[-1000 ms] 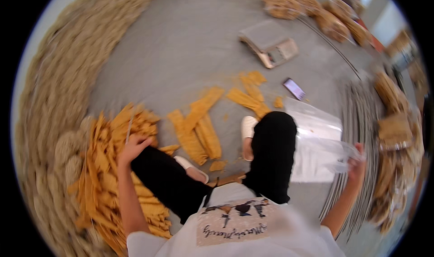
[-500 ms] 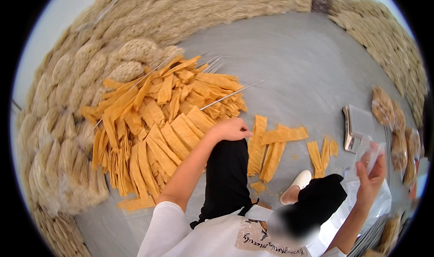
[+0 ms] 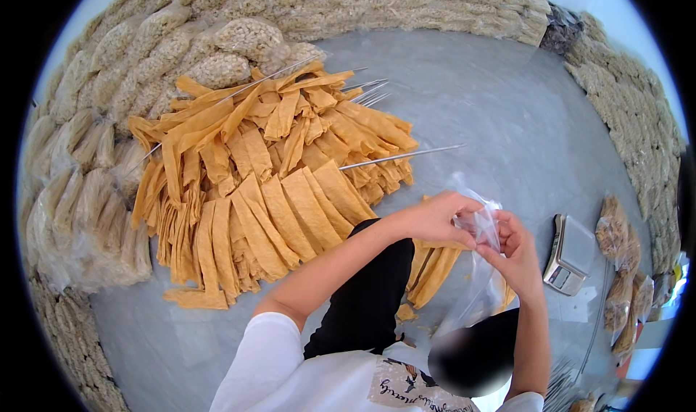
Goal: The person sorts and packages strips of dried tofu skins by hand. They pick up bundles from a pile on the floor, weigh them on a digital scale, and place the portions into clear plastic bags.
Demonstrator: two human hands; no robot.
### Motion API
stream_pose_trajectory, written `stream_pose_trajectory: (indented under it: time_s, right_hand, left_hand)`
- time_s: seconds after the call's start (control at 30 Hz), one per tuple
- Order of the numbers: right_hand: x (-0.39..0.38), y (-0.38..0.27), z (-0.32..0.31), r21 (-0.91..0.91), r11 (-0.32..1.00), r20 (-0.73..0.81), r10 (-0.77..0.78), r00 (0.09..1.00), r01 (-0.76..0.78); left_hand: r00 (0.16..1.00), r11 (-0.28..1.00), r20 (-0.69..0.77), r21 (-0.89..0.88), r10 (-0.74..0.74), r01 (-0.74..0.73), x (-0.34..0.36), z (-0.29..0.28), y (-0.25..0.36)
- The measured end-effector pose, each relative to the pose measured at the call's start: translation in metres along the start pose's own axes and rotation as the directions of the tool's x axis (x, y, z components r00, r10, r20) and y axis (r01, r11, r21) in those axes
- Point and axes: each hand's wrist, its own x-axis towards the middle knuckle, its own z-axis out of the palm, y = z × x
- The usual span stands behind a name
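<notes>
A clear plastic bag [image 3: 475,285] hangs in front of me, pinched near its upper end by both hands. My left hand [image 3: 444,218] is closed on the bag's left side, and my right hand [image 3: 516,254] grips it from the right, thumb and fingers together. The two hands almost touch. Below the bag lie a few flat yellow-orange dried strips [image 3: 433,274], partly covered by my hands and the plastic. A big heap of the same dried strips [image 3: 254,209] spreads over the floor to my left, with the nearer strips laid side by side.
Thin metal rods [image 3: 406,155] poke out of the heap. A small scale [image 3: 569,256] stands on the grey floor [image 3: 507,100] to the right, beside filled brown packets [image 3: 616,249]. Stacked bagged pale goods [image 3: 348,6] line the left, far and right sides.
My right hand has brought the plastic bag in from the right. My left hand has left my knee and taken hold of the bag too. The view has shifted.
</notes>
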Motion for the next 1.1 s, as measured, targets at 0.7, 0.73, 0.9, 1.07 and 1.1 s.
stream_pose_trajectory:
  time_s: [0.7, 0.73, 0.9, 1.07, 1.1]
  right_hand:
    - [0.039, 0.069, -0.038, 0.007, 1.000, -0.298, -0.008, 0.955, 0.011]
    - [0.037, 0.066, -0.042, -0.083, 0.995, -0.398, -0.081, 0.914, 0.052]
    - [0.032, 0.057, -0.041, -0.373, 0.902, -0.553, -0.406, 0.728, 0.219]
    - [0.033, 0.056, -0.011, -0.416, 0.892, -0.369, -0.341, 0.864, 0.174]
    - [0.033, 0.059, -0.008, -0.399, 0.905, -0.347, -0.301, 0.888, 0.151]
  left_hand:
    - [0.389, 0.955, -0.879, 0.297, 0.275, -0.003, 0.033, -0.023, -0.049]
    - [0.304, 0.918, -0.879, 0.394, 0.367, 0.031, 0.036, -0.021, -0.043]
    - [0.889, 0.979, -0.457, 0.189, 0.022, 0.073, 0.029, -0.006, -0.031]
    - [0.975, 0.997, -0.221, 0.059, -0.033, 0.047, 0.040, 0.014, -0.034]
    - [0.973, 0.996, -0.210, -0.018, -0.095, 0.093, 0.040, 0.014, -0.035]
